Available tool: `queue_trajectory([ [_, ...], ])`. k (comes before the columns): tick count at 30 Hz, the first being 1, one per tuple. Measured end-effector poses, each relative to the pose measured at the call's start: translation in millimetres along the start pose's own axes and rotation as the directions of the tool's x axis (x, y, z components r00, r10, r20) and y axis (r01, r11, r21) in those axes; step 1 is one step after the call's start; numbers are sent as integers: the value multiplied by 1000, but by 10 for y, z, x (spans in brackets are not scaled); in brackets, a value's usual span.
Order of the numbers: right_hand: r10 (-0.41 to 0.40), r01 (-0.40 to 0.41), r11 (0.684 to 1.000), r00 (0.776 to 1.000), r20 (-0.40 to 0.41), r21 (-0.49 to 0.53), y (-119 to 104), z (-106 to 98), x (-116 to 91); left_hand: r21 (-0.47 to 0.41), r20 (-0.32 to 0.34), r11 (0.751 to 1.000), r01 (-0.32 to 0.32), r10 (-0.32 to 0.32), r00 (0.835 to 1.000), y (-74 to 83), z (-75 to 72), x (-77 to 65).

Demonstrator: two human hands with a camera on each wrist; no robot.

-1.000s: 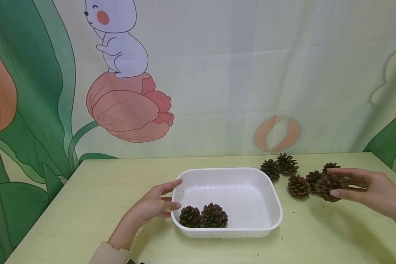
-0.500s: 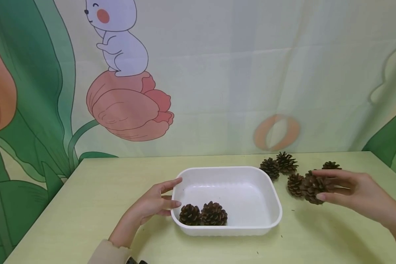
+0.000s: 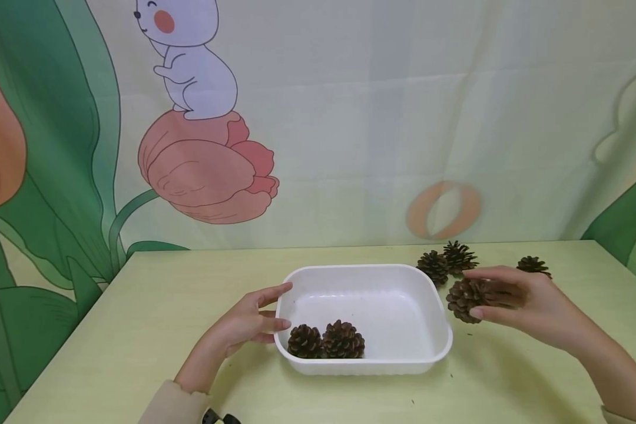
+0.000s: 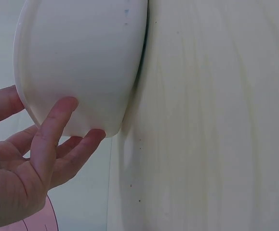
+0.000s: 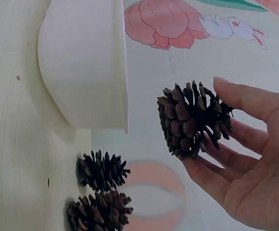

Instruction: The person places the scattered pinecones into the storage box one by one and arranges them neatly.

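Note:
My left hand [image 3: 242, 323] grips the left wall of a white rectangular tray [image 3: 392, 327]. In the left wrist view, several of its fingers lie against the outside of the tray's wall. Two brown pine cones [image 3: 343, 340] sit side by side in the tray's near left corner. Just right of the tray, my right hand [image 3: 535, 303] holds a pine cone [image 3: 462, 300] between thumb and fingers. The right wrist view shows this pine cone [image 5: 180, 122] raised over the table, apart from the tray's rim, its rear part reaching in between the fingers.
Several other pine cones lie on the pale yellow table [image 3: 138, 330]: a pair [image 3: 433, 268] behind the tray's right side and one [image 3: 532, 265] farther right, behind the right hand. Small dark crumbs dot the tabletop. A printed cloth [image 3: 339, 129] hangs along the table's back edge.
My right hand has carried the pine cone leftward, from the group on the right to close beside the tray's right rim. The left hand keeps its place on the tray.

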State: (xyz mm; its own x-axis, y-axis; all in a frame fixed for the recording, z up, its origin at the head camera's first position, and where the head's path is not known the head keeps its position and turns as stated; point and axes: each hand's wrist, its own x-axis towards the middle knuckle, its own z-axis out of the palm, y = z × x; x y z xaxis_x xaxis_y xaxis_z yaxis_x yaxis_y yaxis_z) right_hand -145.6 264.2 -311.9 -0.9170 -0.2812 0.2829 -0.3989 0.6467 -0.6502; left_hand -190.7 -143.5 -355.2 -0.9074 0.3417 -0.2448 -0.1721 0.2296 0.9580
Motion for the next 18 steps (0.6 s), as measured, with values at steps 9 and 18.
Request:
queue_trajectory([
  [9,-69,67,996,997,21,67,-212,169,95,-2,-2,1000,-5,5,1000,10,8,-9],
  [18,-98,89,989,992,75,120,-308,306,159,-10,8,1000,-13,13,1000,14,10,-11],
])
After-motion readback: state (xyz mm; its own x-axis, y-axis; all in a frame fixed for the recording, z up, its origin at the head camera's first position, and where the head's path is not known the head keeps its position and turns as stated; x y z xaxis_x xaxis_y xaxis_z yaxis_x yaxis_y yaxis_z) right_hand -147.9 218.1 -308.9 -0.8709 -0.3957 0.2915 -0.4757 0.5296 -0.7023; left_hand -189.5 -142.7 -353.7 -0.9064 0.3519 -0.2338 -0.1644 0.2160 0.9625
